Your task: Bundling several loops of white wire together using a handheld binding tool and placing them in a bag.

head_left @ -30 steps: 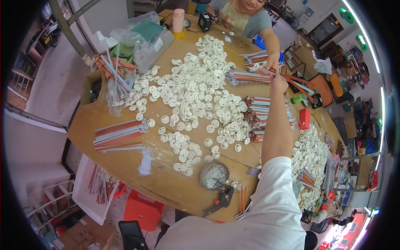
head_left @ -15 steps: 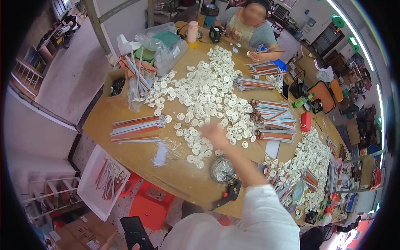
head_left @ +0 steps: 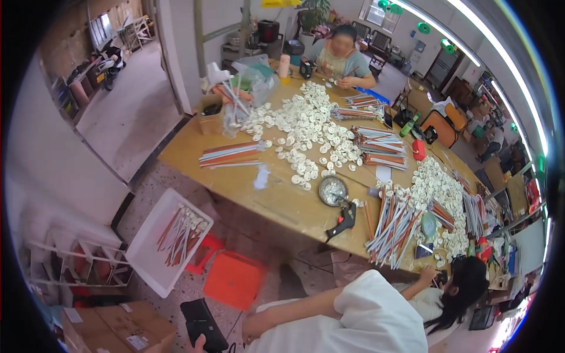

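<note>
Bottom edge: hand [head_left: 199, 341], apparently left, touches black device [head_left: 203, 325].

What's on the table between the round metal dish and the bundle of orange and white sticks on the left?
In the head view, between the round metal dish and the stick bundle lies a small clear plastic bag; otherwise bare wooden table.

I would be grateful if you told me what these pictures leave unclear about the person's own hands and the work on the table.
- Left hand, head view: cut off by the lower edge beside the flat black device; grip unclear.
- Right hand: not in view; the white sleeve ends at the lower edge.
- Small white round pieces on the wooden table: too small to identify.
- Round metal dish: contents too small to tell.
</note>
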Available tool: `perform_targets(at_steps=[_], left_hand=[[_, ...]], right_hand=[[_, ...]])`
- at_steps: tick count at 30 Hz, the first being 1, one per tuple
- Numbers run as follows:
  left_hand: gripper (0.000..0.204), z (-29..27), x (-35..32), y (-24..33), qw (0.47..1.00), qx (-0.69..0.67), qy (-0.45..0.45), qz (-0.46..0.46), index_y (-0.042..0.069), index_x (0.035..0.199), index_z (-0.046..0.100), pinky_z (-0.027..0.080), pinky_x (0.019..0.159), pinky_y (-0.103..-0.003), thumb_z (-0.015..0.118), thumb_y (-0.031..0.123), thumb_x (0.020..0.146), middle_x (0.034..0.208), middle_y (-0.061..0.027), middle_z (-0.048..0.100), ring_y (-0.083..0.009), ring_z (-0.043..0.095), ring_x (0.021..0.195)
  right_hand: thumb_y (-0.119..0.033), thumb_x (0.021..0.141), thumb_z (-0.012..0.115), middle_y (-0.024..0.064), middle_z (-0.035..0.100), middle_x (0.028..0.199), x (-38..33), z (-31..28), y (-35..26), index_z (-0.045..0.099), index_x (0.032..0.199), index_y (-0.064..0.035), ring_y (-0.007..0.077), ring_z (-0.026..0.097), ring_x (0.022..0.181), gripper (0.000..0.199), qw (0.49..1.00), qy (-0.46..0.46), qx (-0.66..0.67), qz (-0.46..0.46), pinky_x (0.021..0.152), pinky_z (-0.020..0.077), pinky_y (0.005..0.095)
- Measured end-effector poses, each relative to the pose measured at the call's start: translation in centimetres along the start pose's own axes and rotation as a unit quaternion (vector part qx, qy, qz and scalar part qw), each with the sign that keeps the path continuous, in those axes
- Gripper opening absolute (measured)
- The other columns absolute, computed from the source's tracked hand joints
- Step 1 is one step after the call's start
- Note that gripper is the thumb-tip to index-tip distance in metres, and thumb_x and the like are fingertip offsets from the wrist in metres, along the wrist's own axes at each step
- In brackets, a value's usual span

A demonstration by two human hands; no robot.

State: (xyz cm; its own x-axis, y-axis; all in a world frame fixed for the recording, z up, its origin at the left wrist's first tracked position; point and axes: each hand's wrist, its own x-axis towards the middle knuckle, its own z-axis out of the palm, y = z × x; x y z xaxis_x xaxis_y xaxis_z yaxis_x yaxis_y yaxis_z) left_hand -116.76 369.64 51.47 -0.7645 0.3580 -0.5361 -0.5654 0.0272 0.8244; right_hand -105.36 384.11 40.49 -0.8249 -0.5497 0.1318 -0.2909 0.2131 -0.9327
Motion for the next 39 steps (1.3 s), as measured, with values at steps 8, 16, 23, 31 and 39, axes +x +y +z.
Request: perform_targets(at_steps=[8, 16, 23, 31, 39], left_hand=[[0.057, -10.4, -4.7, 1.7, 0.997, -0.038, 0.002, 0.067, 0.002, 0.121, 0.047, 0.050, 0.077, -0.036, 0.064, 0.018, 0.069, 0.102, -0.0110, 0.060, -0.0235, 0.059, 0.090], [0.060, -13.1, -8.7, 1.1, 0.995, -0.046, 0.036, 0.081, 0.004, 0.124, 0.045, 0.052, 0.079, -0.037, 0.064, 0.022, 0.070, 0.106, -0.0107, 0.059, -0.0256, 0.060, 0.092], [0.048, -13.8, -9.3, -2.4, 0.997, -0.008, -0.033, 0.074, -0.003, 0.123, 0.045, 0.048, 0.085, -0.040, 0.063, 0.009, 0.080, 0.111, -0.0185, 0.055, -0.0332, 0.055, 0.100], [0.058, -14.8, -11.3, 0.4, 0.998, -0.040, 0.057, 0.009, 0.002, 0.127, 0.043, 0.050, 0.085, -0.041, 0.064, 0.019, 0.076, 0.112, -0.0157, 0.055, -0.0326, 0.056, 0.098], [0.061, -15.3, -15.3, 3.2, 0.988, -0.096, 0.050, 0.109, 0.004, 0.124, 0.045, 0.052, 0.078, -0.036, 0.064, 0.029, 0.071, 0.104, -0.0135, 0.060, -0.0280, 0.060, 0.091]], right_hand=[[-0.022, 0.073, 0.059, 0.0181, 0.063, 0.072, 9.5, 12.9, -1.9, 0.065, 0.076, -0.0040, 0.0366, 0.062, 0.073, 0.020, 0.957, -0.140, -0.249, 0.058, 0.062, 0.0498, 0.0474], [-0.023, 0.074, 0.055, 0.0224, 0.065, 0.081, 14.5, 21.8, 4.1, 0.067, 0.078, 0.0012, 0.0397, 0.063, 0.078, 0.027, 0.940, -0.203, -0.270, 0.045, 0.066, 0.0508, 0.0478], [-0.026, 0.086, 0.051, 0.0204, 0.061, 0.076, 10.0, 20.5, -5.0, 0.060, 0.077, 0.0006, 0.0350, 0.058, 0.073, 0.030, 0.959, -0.123, -0.240, -0.089, 0.063, 0.0452, 0.0453], [-0.025, 0.084, 0.051, 0.0206, 0.060, 0.073, 8.8, 19.8, -12.6, 0.060, 0.075, 0.0005, 0.0347, 0.058, 0.070, 0.028, 0.970, -0.052, -0.202, -0.121, 0.062, 0.0442, 0.0451], [-0.014, 0.064, 0.058, 0.0226, 0.061, 0.072, 9.1, 15.5, -14.3, 0.065, 0.070, -0.0001, 0.0392, 0.060, 0.070, 0.017, 0.979, 0.081, -0.187, 0.010, 0.064, 0.0477, 0.0478]])
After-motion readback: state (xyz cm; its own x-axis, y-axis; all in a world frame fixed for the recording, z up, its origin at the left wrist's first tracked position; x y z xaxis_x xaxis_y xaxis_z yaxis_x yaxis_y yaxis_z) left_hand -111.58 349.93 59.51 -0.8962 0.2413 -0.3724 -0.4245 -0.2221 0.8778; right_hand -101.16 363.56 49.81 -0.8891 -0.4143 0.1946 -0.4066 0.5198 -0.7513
